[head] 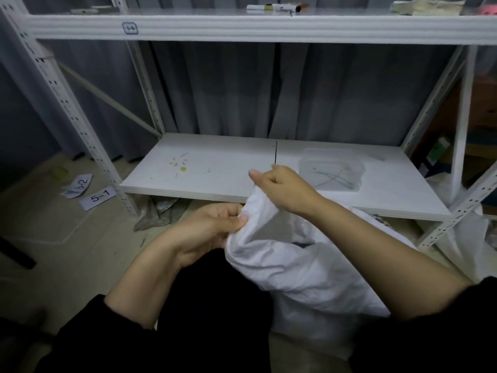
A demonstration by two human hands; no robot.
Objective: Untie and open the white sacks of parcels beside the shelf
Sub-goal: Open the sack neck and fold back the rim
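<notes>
One white sack point(295, 267) sits on the floor in front of the shelf, its neck pulled up btwn both hands. L hand point(215, 224) grips the bunched rim, thumb pressing cloth against curled fingers. R hand point(282, 187) pinches the neck's top just above & right of that grip, fingers curled round the fabric. Sack body drops down & right from the grips, under the R forearm. Something dark shows in a fold below the R wrist, can't tell what. Behind the grips: lower shelf board point(215, 168) w/ small green specks. Clear plastic tub point(333, 168) stands on it just right of the R hand, thin green strands inside. Crumpled grey cloth point(161, 211) lies just left of the L grip, under the board. Further left on the floor, paper label point(98, 197) reading 5-1. Far right past the shelf post, second white sack point(465, 238). High above the grips, markers point(277, 7) on the upper shelf; grey curtain point(228, 87) behind.
</notes>
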